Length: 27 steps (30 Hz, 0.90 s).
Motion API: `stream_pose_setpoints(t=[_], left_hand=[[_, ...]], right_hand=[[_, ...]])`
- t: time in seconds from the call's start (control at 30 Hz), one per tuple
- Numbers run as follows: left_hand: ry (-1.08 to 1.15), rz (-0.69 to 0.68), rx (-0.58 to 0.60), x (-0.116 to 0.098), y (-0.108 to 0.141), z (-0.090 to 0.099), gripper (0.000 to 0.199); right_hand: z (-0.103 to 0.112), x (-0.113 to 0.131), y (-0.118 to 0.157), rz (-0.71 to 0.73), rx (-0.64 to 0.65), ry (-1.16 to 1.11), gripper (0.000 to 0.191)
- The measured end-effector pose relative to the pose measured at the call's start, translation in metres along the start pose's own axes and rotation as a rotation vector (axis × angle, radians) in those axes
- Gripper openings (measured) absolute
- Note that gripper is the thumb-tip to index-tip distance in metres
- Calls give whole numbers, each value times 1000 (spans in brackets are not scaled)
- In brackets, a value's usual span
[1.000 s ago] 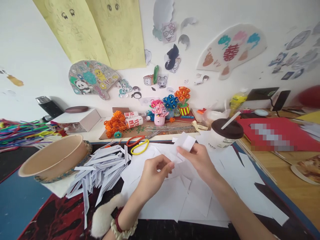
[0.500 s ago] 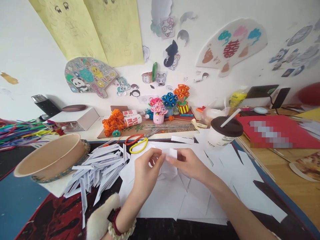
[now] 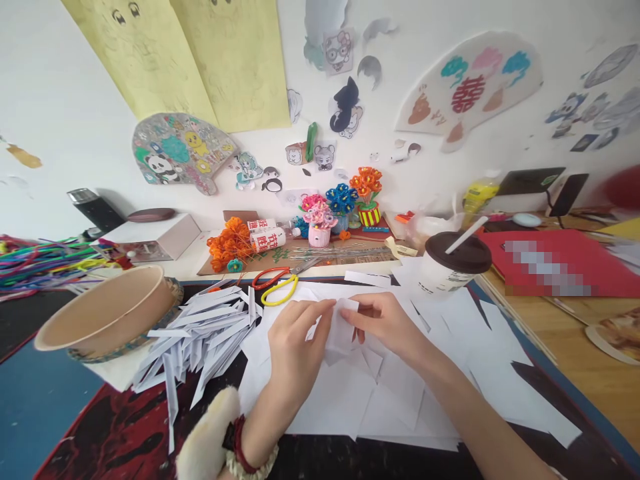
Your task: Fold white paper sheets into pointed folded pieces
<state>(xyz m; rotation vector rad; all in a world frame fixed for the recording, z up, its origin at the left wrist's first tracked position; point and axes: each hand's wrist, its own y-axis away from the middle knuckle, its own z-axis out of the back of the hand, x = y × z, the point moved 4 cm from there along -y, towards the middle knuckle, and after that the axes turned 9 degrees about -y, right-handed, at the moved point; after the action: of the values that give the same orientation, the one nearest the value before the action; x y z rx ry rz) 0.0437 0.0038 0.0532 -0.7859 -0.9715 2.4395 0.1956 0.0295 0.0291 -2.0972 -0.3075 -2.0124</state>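
Observation:
Between my two hands is a small piece of white paper (image 3: 343,330), raised over a spread of larger white sheets (image 3: 330,403). My left hand (image 3: 299,337) pinches its upper left edge between thumb and fingertips. From the other side, my right hand (image 3: 383,319) grips the upper right corner, its thumb in front and fingers behind. To the left of my left hand lies a pile of narrow folded paper strips (image 3: 207,333). Scissors (image 3: 280,287) with one red and one yellow handle rest just beyond the sheets.
A wide tan bowl (image 3: 115,307) stands at the left. A lidded cup with a straw (image 3: 453,263) is at the right, beside a red folder (image 3: 560,260). Behind are orange craft flowers (image 3: 227,243), small flower pots (image 3: 319,235) and a dark flask (image 3: 95,210).
My left hand has turned, its fingers now more closed along the paper's edge. The paper hangs more upright between my hands. The camera view has shifted slightly.

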Motion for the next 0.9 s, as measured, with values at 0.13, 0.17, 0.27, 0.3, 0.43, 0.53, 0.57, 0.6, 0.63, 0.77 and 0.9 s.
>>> stream_pose_setpoints(t=[0.13, 0.17, 0.27, 0.3, 0.43, 0.53, 0.57, 0.6, 0.63, 0.77, 0.9], left_hand=[[-125, -176, -50, -4, 1, 2, 21], [-149, -212, -55, -5, 1, 2, 22], [-196, -279, -55, -7, 0, 3, 24], [-210, -287, -44, -8, 0, 2, 24], [-269, -282, 4, -8, 0, 1, 25], [-236, -266, 31, -8, 1, 1, 29], [-202, -250, 50, -8, 1, 1, 30], [-152, -224, 76, -8, 1, 1, 30], [-86, -187, 106, -8, 0, 2, 30], [207, 110, 220, 1, -5, 1, 21], [322, 358, 341, 12, -6, -7, 18]], right_hand=[[1, 0, -1, -6, -9, -88, 30], [2, -1, -2, -2, -14, -112, 31], [5, -4, -2, 16, -29, -167, 34], [5, -5, -2, 20, -31, -177, 34], [4, -5, -1, 22, -21, -183, 36], [5, -3, 0, 19, -40, -187, 36], [5, -3, 0, 20, -54, -187, 36], [6, -2, 0, 23, -70, -182, 39], [7, -2, 0, 28, -87, -165, 42], [8, -2, -1, 60, -125, 29, 53], [5, -3, -1, 94, -95, 158, 51]])
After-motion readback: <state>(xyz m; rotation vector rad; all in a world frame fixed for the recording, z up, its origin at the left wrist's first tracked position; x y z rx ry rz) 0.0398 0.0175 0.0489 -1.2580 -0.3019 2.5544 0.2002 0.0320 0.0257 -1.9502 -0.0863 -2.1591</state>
